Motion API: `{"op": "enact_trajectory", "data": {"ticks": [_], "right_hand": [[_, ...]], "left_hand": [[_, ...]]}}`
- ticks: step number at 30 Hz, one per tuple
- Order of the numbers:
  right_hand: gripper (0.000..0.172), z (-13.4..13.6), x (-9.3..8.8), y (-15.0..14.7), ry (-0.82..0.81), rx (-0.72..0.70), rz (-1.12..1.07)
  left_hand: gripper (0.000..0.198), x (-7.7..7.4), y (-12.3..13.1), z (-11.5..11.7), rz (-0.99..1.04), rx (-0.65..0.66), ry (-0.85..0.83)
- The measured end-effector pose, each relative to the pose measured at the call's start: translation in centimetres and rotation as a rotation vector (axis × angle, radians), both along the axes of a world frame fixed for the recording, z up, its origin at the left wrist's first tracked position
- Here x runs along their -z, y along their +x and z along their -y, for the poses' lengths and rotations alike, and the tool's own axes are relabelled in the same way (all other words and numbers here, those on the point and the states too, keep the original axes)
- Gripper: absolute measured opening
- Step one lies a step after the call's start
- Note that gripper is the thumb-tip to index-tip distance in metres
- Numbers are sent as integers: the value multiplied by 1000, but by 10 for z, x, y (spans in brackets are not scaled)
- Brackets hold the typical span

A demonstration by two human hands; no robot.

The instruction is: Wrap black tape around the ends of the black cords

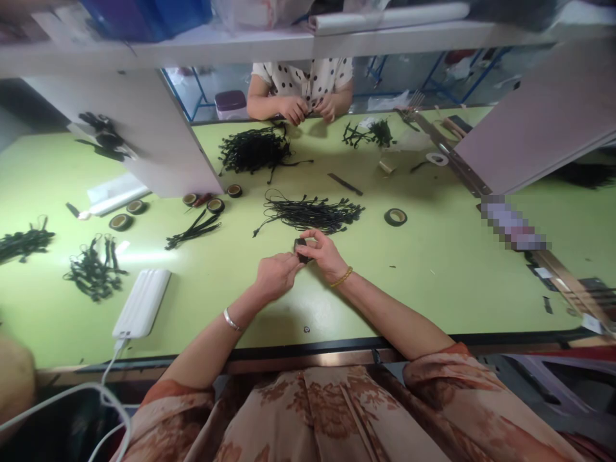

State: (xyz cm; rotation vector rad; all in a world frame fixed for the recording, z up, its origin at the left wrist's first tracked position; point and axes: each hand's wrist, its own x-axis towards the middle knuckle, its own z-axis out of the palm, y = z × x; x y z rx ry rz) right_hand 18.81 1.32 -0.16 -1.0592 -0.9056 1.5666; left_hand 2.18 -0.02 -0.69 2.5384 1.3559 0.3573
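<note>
My left hand [278, 276] and my right hand [325, 256] meet over the green table [385, 289], near its middle. A small black piece [301, 250], perhaps a tape roll, sits between the thumb and fingers of my right hand. The fingertips of my left hand are pressed together against its lower left side; what they pinch is too small to name. Just beyond my hands lies a loose bundle of black cables [312, 213]. To its right a roll of black tape [395, 217] lies flat.
A white power bank [142, 303] with a cable lies left. Cable piles [95, 269] and tape rolls [120, 222] are spread around. Across the table a person's hands [310, 109] work beside a larger cable heap [255, 149]. A metal rail [462, 163] runs along the right; a shelf [269, 48] spans above.
</note>
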Motion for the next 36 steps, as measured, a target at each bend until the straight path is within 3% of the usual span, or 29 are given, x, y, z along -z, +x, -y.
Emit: {"op": "enact_trajectory", "data": {"ticks": [5, 9, 13, 17, 20, 22, 24, 27, 32, 36], "right_hand": [[47, 5, -12, 4, 114, 53, -86], [46, 8, -16, 9, 180, 84, -90], [43, 11, -13, 9, 240, 111, -22], [41, 14, -9, 8, 375, -14, 110], [38, 13, -4, 6, 509, -66, 283], [37, 12, -2, 5, 548, -88, 366], [39, 10, 1, 5, 508, -140, 380], [46, 7, 4, 5, 370, -215, 301], [53, 1, 7, 5, 121, -123, 37], [48, -1, 9, 5, 78, -107, -122]], "left_hand": [[39, -3, 7, 5, -49, -21, -78], [39, -3, 6, 2, 78, -129, -219], [45, -1, 1, -4, 529, -268, -535], [45, -6, -1, -9, 1050, -444, -716], [47, -10, -1, -10, 1296, -452, -845], [51, -10, -2, -10, 1348, -419, -914], [54, -7, -2, -10, 1310, -398, -900], [53, -1, -3, -9, 1133, -341, -726], [37, -3, -10, -8, 564, -116, -376], [28, -6, -13, -10, 217, -51, -104]]}}
